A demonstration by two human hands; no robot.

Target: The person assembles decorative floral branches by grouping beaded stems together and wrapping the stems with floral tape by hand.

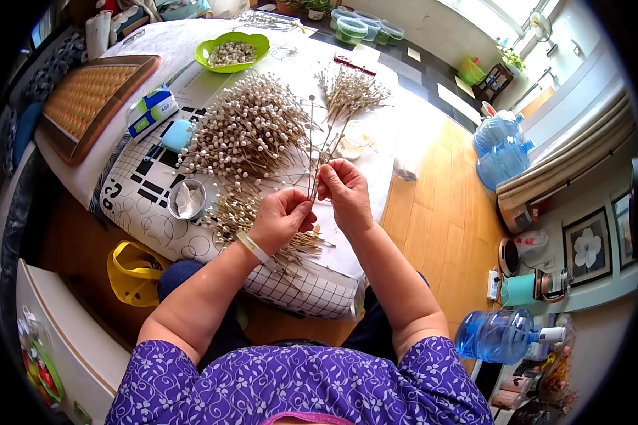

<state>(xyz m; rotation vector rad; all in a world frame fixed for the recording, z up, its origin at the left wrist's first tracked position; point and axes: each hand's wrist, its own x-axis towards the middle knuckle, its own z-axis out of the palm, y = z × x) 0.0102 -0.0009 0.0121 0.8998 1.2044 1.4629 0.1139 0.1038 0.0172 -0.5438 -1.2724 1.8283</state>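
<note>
Left of the big bunch of dried stems (248,127) is a tissue pack (152,111). At the bunch's near right side, the left hand (280,219) and right hand (347,190), close together, both pinch thin stems (312,152). A smaller bunch (349,92) is right of it.

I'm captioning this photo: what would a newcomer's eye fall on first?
Probably the big heap of white-tipped stems in the middle of the covered table, with the left hand and right hand pinching thin stems at its lower right. Next might come the lime-green bowl beyond the heap, and the bright yellow bag below the table's edge at lower left.
</note>
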